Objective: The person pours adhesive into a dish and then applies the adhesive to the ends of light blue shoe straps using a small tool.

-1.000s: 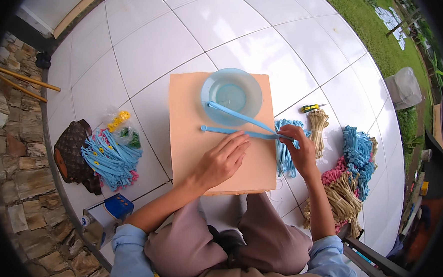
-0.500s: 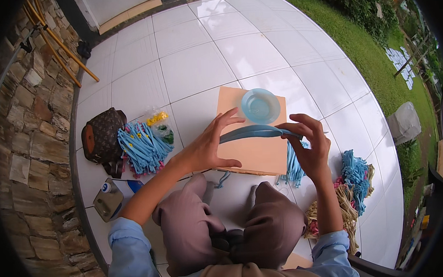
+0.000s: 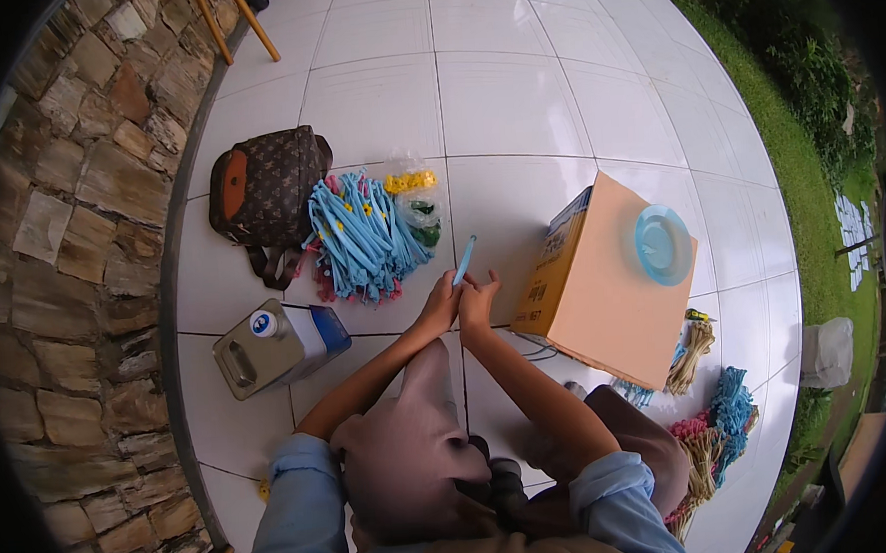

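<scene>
A slim light-blue strip [image 3: 466, 258] stands up between my two hands, its lower end among the fingers. My left hand [image 3: 438, 307] is closed on that lower end. Pressed up against it, my right hand [image 3: 478, 303] has its fingers curled at the strip, with one finger standing apart. My palms hide how the grip sits. Just beyond my hands lies a heap of similar light-blue strips [image 3: 366, 235] with yellow and pink bits. The strip's material is too small to make out.
Right of my hands stands a cardboard box [image 3: 604, 288] with a translucent blue bowl [image 3: 663, 246] on top. To the left are a metal can [image 3: 276, 347] and a brown patterned backpack [image 3: 270, 185]. Blue, pink and straw-coloured bundles [image 3: 728, 407] lie at the right, near my knee.
My hands have come together, moving left and away from the box, with the strip between them. My left hand has closed. The view has swung left toward the heap and backpack.
</scene>
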Demonstrator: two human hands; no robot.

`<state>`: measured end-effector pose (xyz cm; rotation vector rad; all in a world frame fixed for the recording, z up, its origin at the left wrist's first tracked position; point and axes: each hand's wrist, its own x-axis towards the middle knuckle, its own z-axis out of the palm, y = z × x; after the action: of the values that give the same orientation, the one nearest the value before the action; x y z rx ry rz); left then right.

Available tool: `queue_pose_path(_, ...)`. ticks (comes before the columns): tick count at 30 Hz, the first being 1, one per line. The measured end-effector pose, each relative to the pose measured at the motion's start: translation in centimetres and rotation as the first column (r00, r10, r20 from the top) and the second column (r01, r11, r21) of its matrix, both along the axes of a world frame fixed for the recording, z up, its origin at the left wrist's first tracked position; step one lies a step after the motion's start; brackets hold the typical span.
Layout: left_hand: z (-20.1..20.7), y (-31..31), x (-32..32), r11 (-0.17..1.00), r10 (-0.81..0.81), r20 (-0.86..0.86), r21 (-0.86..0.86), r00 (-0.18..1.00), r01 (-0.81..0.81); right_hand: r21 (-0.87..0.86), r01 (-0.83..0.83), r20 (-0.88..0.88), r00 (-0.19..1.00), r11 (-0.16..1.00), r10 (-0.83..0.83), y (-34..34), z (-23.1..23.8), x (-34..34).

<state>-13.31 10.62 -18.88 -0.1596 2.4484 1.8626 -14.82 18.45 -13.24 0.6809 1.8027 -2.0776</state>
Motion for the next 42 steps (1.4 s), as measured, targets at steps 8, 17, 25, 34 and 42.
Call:
queue_pose_path(8, -6.4, 4.5, 1.2, 0.953, -0.062, -0.023, -0.297, 0.998, 0.052, 0.023, 0.084, 0.049, 0.995, 0.996, -0.085, 4.0, -7.1, -0.1)
queue_pose_path(17, -4.0, 3.7, 1.4, 0.964, -0.032, 0.010, -0.264, 0.999, 0.034, 0.278, 0.102, -0.194, 0.980, 0.955, -0.048, 5.8, -4.9, 8.0)
queue_pose_path(25, 1.4, 3.4, 0.3, 0.847, -0.501, 0.097, -0.149, 0.860, 0.511, 0.492, 0.548, -0.070, 0.799, 0.677, -0.597, 9.4, -9.0, 14.5)
queue_pose_path(34, 7.2, 5.7, -0.3, 0.591, -0.740, 0.285, -0.156, 0.609, 0.791, 0.173, 0.600, -0.153, 0.800, 0.781, -0.581, 11.0, -4.9, 12.1)
queue_pose_path(42, 25.3, 7.2, -1.4, 0.366, -0.771, 0.366, -0.414, 0.521, 0.833, -0.203, 0.595, -0.287, 0.723, 0.778, -0.628, 9.8, 6.7, 15.0)
